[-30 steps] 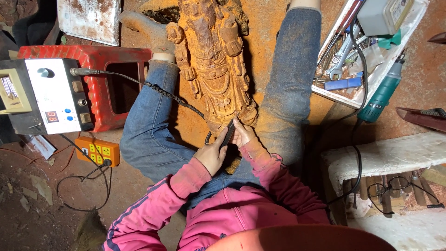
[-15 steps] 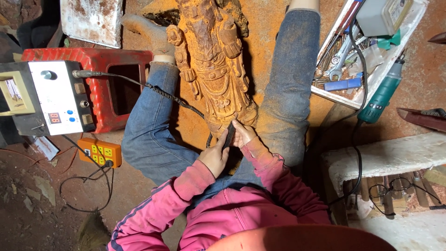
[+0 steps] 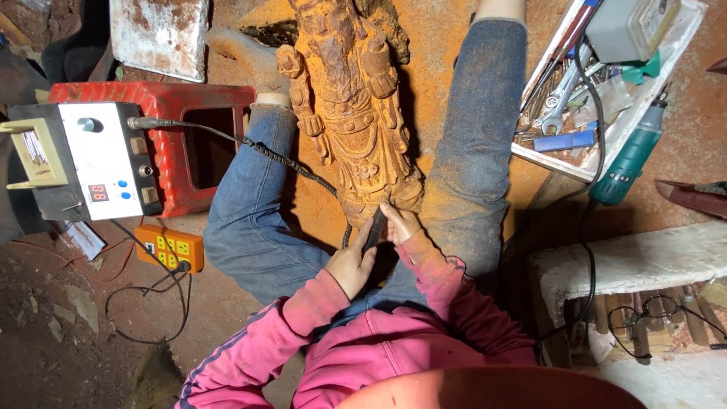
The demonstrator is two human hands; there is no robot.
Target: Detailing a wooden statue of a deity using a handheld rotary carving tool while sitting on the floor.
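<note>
Head view, only one: person is sitting on the ground, legs in blue jeans spread either side of a carved wooden statue lying lengthwise between them. Statue is orange-brown, deeply relieved, rough and dusty, with rounded ornament bands. Its base end is sitting right at the hands.

Left hand is curling closed around a slim dark handpiece (pen-shaped, matte black), tip pointing up into the statue's base. Right hand is also closing on the handpiece from the other side, fingers pinching near the tip and touching the carving's lower edge. Both sleeves are pink fleece, dusted orange.

A black coiled cable is running from the handpiece up and left of the left hand, over the left thigh, into a boxy white-faced control unit with a knob, buttons and a red digit display. The unit is sitting against a red moulded plastic stool, well left of the hands. Below it, an orange power strip is lying on packed dirt.

Up and right of the right hand: a white tray holding metal wrenches and a grey box. A teal power tool is lying at its edge. Further right and lower, a whitish stone-like slab is resting, with wire-rim glasses beneath it.

Orange sawdust is coating the ground around the statue.
</note>
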